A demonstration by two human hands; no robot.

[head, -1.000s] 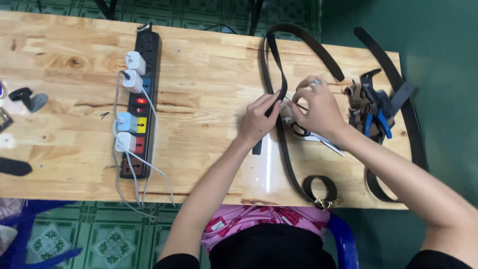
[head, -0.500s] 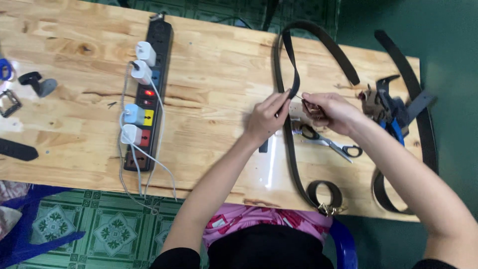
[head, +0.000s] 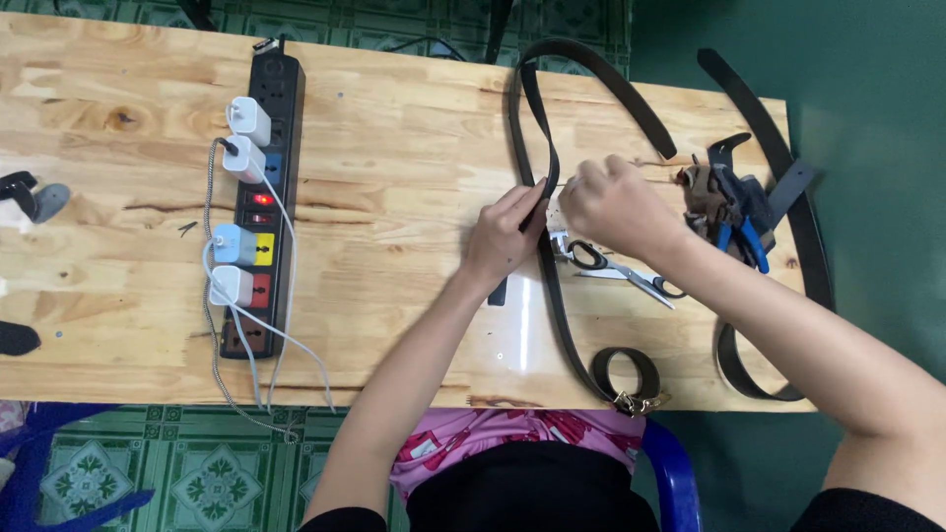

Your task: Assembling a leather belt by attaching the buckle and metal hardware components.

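Both hands meet on one belt (head: 548, 148) | your left hand (head: 505, 234) pinches its strap, right hand (head: 613, 205) closed just beside, grip hidden | belt runs lengthwise away from you across the bench (head: 394, 148) | scissors (head: 619, 271) just below the right hand

A dark brown leather belt (head: 540, 148) and black-handled steel scissors (head: 621, 274) lie on the pale knotty pine bench (head: 394, 148), beside a black power strip (head: 264, 207) with white chargers, above green patterned floor tiles (head: 177, 473).
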